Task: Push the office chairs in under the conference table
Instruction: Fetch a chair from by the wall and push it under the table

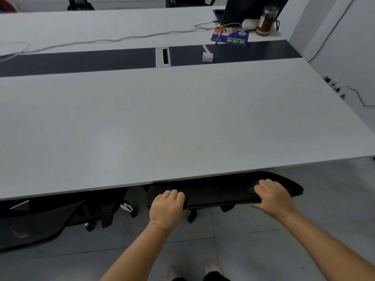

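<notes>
Both hands, left hand (166, 207) and right hand (273, 196), curl their grip over the top edge of the chair (221, 194) backrest, whose long axis runs 9 to 3 o'clock along the tabletop (182, 122) edge. Its seat is hidden beneath. A second chair (50, 222) sits at 8 o'clock, partly cut off.

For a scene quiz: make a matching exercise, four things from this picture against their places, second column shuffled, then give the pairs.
Things:
1. left hand
2. blue booklet
3. small white carton
4. brown jar

Places:
A. on the table's dark centre strip
B. gripping the top edge of the black chair back
C. far right corner of the table, beside the laptop
D. on the far white panel, just beyond the dark strip

Pairs: 1-B, 2-D, 3-A, 4-C
</notes>
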`<state>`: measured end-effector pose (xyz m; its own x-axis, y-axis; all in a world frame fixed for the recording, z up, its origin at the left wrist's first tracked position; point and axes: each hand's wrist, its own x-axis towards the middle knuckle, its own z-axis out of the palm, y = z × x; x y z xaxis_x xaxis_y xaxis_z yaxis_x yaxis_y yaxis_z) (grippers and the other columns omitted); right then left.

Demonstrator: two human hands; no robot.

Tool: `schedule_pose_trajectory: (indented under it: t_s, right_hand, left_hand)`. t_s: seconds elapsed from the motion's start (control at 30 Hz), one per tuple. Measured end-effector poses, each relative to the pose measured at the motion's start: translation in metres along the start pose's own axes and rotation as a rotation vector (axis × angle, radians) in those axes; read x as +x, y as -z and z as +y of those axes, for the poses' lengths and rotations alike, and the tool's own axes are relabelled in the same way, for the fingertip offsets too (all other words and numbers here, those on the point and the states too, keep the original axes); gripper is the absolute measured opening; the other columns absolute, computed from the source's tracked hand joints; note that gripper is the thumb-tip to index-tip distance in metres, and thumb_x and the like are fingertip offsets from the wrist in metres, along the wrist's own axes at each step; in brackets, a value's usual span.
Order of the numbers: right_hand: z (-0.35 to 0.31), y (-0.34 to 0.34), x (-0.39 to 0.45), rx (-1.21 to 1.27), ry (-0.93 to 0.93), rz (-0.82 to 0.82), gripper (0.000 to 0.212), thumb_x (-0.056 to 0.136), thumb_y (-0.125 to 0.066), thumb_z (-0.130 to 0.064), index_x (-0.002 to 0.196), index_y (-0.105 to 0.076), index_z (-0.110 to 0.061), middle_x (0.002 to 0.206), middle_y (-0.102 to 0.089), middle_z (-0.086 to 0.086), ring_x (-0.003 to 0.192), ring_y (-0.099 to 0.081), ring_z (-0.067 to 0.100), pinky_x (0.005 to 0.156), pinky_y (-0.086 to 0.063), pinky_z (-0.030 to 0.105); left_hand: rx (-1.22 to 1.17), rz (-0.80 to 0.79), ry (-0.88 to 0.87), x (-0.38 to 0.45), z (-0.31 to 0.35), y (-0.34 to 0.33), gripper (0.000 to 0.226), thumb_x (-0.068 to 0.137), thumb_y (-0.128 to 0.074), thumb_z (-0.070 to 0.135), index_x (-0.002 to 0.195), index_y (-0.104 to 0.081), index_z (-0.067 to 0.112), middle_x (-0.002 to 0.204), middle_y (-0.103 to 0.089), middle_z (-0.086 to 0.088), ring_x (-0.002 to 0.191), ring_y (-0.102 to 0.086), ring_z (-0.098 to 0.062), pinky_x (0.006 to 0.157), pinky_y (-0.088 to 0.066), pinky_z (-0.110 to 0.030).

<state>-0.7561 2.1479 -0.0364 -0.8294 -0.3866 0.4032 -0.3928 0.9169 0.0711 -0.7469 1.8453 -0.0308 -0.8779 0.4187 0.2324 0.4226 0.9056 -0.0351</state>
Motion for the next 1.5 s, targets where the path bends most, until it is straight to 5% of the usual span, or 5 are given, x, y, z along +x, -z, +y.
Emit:
schedule_pose_trajectory:
  t_s: [0.53, 0.8, 1.17, 1.33, 1.5]
  right_hand:
    - [-0.002, -0.004, -0.004, 0.047, 0.020, 0.029, 0.070, 0.087, -0.017, -0.062, 0.047, -0.046, -0.013, 0.046, -0.044, 0.002, 0.040, -0.042, 0.019, 0.037, -0.029, 0.023]
    - [0.000, -0.003, -0.007, 0.074, 0.018, -0.007, 0.058, 0.071, -0.039, -0.066, 0.049, -0.050, -0.013, 0.047, -0.045, 0.001, 0.041, -0.044, 0.017, 0.035, -0.031, 0.023]
    - [-0.004, 0.009, -0.001, 0.135, -0.069, -0.120, 0.056, 0.059, -0.036, -0.069, 0.050, -0.056, -0.017, 0.049, -0.048, -0.004, 0.043, -0.046, 0.014, 0.044, -0.022, 0.020]
    - [-0.005, 0.028, -0.013, 0.374, -0.203, -0.118, 0.069, 0.078, -0.023, -0.073, 0.077, -0.066, -0.020, 0.077, -0.064, -0.008, 0.082, -0.043, 0.008, 0.064, -0.049, 0.022]
    - [-0.004, 0.059, -0.090, 0.855, -0.694, -0.023, 0.067, 0.075, -0.029, -0.077, 0.095, -0.067, -0.024, 0.102, -0.056, -0.035, 0.106, -0.046, -0.009, 0.091, -0.027, -0.002]
  left_hand:
    - [0.110, 0.079, 0.053, -0.007, 0.001, 0.001, 0.013, 0.068, -0.046, 0.016, 0.069, -0.033, 0.017, 0.048, -0.051, -0.001, 0.049, -0.045, -0.019, 0.054, -0.022, -0.029]
    - [0.086, 0.136, 0.152, -0.009, 0.013, 0.010, 0.073, 0.083, -0.018, 0.070, 0.054, -0.053, 0.013, 0.047, -0.049, 0.000, 0.041, -0.049, -0.019, 0.056, -0.022, -0.027]
    - [0.068, -0.033, 0.167, -0.003, 0.028, 0.030, 0.076, 0.081, -0.010, 0.071, 0.051, -0.060, 0.022, 0.046, -0.053, 0.007, 0.042, -0.053, -0.012, 0.047, -0.040, -0.016]
    - [-0.396, 0.073, 0.120, 0.007, 0.080, 0.040, 0.026, 0.082, -0.044, 0.048, 0.085, -0.048, 0.023, 0.085, -0.059, 0.007, 0.079, -0.047, -0.008, 0.074, -0.035, -0.020]
    - [-0.747, 0.026, -0.095, 0.014, 0.157, 0.029, 0.014, 0.086, -0.046, 0.027, 0.098, -0.053, 0.024, 0.106, -0.049, 0.011, 0.097, -0.049, -0.001, 0.091, -0.030, 0.000]
